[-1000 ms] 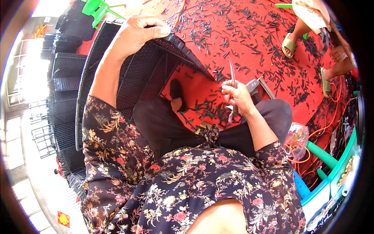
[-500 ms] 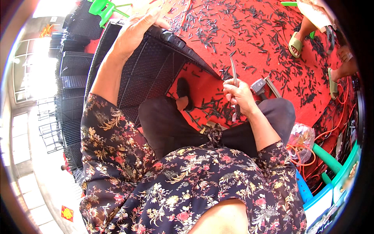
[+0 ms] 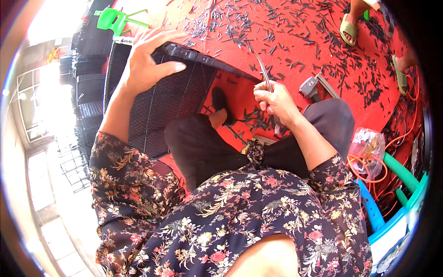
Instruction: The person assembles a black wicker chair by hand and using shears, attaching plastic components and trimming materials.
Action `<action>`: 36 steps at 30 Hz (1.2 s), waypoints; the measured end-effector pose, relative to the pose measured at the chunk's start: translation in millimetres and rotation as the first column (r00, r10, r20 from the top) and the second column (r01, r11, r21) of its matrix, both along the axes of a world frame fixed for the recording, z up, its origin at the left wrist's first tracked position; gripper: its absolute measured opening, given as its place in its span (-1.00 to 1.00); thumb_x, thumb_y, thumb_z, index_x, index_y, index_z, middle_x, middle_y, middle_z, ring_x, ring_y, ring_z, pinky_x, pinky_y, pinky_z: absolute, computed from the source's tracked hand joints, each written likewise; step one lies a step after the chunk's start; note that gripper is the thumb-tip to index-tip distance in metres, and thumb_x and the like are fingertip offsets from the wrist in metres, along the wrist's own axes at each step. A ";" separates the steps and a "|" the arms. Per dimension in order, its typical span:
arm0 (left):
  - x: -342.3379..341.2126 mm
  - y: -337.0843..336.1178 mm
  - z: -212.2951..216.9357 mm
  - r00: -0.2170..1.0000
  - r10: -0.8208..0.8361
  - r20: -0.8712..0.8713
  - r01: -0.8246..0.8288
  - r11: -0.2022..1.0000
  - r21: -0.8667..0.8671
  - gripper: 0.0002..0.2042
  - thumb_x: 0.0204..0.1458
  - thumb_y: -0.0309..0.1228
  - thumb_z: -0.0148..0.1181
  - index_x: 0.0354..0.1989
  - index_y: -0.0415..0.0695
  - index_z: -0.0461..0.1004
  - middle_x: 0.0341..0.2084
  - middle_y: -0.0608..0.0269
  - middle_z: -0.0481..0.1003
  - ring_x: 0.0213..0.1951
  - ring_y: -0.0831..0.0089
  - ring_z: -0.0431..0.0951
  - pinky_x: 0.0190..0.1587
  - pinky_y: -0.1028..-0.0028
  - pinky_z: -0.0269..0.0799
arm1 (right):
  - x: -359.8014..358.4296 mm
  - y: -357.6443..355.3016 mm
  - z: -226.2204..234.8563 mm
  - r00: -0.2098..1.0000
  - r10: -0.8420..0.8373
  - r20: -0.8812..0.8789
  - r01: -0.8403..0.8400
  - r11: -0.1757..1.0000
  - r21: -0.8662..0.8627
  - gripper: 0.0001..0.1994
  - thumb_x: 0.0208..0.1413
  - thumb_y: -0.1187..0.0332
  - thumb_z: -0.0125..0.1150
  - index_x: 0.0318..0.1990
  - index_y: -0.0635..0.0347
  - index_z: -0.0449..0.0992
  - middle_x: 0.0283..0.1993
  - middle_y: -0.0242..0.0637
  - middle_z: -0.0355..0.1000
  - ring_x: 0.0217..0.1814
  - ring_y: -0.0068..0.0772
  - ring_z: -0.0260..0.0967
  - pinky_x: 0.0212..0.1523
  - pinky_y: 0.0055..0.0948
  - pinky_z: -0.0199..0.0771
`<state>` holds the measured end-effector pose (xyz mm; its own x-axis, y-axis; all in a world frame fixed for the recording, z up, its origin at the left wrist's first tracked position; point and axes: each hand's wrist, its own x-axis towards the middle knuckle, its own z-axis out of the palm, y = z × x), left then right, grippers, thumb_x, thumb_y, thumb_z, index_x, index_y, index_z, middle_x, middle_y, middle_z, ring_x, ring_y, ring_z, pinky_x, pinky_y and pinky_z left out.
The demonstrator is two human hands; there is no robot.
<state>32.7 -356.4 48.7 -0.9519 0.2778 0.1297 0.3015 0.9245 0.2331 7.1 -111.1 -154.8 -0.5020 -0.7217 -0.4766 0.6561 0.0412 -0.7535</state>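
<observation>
A black woven rattan box (image 3: 182, 90), with ribs showing on its inner side, stands tilted at my left knee. My left hand (image 3: 146, 60) grips its upper edge at the corner, fingers stretched over the rim and thumb on the near side. My right hand (image 3: 278, 102) is closed around a slim metal tool with a curved, pointed tip (image 3: 262, 64). The tool points up and away, apart from the box; its lower end shows below my fist, and its exact kind is unclear. A grey staple gun (image 3: 310, 87) lies on the floor just beyond my right knee.
Short black strips (image 3: 295, 32) litter the red floor covering (image 3: 376, 99). More black woven pieces (image 3: 90, 87) are stacked at left, near a green chair (image 3: 112, 21). Another person's sandalled foot (image 3: 349, 30) is at far right. An orange hose (image 3: 406, 134) and clear plastic bag (image 3: 367, 145) lie at right.
My left hand has shifted on the box's rim, and its thumb has come down onto the near side. My right hand, still holding the metal tool, has moved slightly left.
</observation>
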 end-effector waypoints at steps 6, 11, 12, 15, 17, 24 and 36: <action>5.9 -11.2 14.8 0.945 0.096 0.314 -0.158 0.971 0.180 -0.61 -0.42 -0.45 0.28 -0.26 -0.16 0.48 -0.30 0.22 0.47 -0.16 0.29 0.41 -0.03 0.38 0.20 | 4.6 -5.6 9.2 1.000 -0.010 0.005 0.010 1.000 -0.009 -0.84 -0.02 0.39 0.14 -0.29 0.19 0.35 -0.54 -0.48 0.29 -0.67 -0.77 0.20 -0.76 -0.79 0.05; 36.3 -6.1 20.1 0.957 0.046 0.287 -0.093 0.984 0.150 -0.64 -0.46 -0.51 0.23 -0.32 -0.18 0.49 -0.34 0.23 0.48 -0.17 0.33 0.42 -0.01 0.37 0.16 | 10.3 -12.6 5.2 0.999 -0.032 0.036 0.035 0.996 -0.077 -0.88 -0.02 0.42 0.13 -0.31 0.19 0.37 -0.54 -0.47 0.30 -0.68 -0.77 0.21 -0.77 -0.79 0.03; 45.4 -3.0 20.5 0.959 0.041 0.280 -0.090 0.982 0.164 -0.66 -0.49 -0.53 0.20 -0.36 -0.15 0.50 -0.33 0.25 0.48 -0.17 0.35 0.42 0.03 0.35 0.10 | 12.0 -13.9 9.6 0.999 -0.028 0.047 0.031 0.997 -0.070 -0.88 -0.02 0.42 0.13 -0.31 0.19 0.37 -0.53 -0.47 0.30 -0.67 -0.77 0.21 -0.77 -0.79 0.03; 64.5 1.2 23.0 0.951 0.082 0.298 -0.121 0.986 0.114 -0.68 -0.50 -0.53 0.19 -0.40 -0.13 0.51 -0.33 0.29 0.49 -0.14 0.34 0.42 0.11 0.29 -0.02 | 16.7 -18.8 9.2 0.997 0.012 0.077 -0.007 0.998 -0.066 -0.89 -0.01 0.42 0.12 -0.31 0.19 0.37 -0.53 -0.46 0.31 -0.67 -0.79 0.21 -0.76 -0.81 0.04; 80.1 2.1 18.7 0.948 0.126 0.294 -0.161 0.982 0.097 -0.68 -0.52 -0.53 0.19 -0.42 -0.12 0.51 -0.32 0.30 0.49 -0.12 0.34 0.42 0.15 0.26 -0.08 | 25.3 -21.3 11.6 0.996 0.064 0.062 -0.059 0.995 -0.080 -0.90 0.00 0.42 0.10 -0.32 0.19 0.37 -0.53 -0.47 0.30 -0.67 -0.81 0.20 -0.76 -0.83 0.03; 130.2 10.9 7.0 0.945 0.110 0.308 -0.149 0.983 0.107 -0.68 -0.57 -0.53 0.13 -0.46 -0.08 0.53 -0.32 0.30 0.50 -0.10 0.30 0.42 0.21 0.23 -0.19 | 36.6 -26.5 10.6 0.989 0.150 0.008 -0.149 0.987 -0.063 -0.87 -0.04 0.36 0.14 -0.42 0.23 0.40 -0.55 -0.48 0.29 -0.64 -0.71 0.22 -0.60 -0.69 0.26; 151.7 21.7 -4.7 0.969 0.166 0.182 -0.167 0.986 -0.011 -0.51 -0.47 -0.29 0.28 -0.24 -0.20 0.45 -0.22 0.14 0.47 0.01 0.14 0.35 0.21 0.09 -0.16 | 40.2 -28.5 16.8 0.975 0.218 -0.050 -0.218 0.976 -0.007 -0.85 -0.04 0.37 0.12 -0.38 0.28 0.39 -0.53 -0.46 0.29 -0.63 -0.74 0.19 -0.58 -0.73 0.25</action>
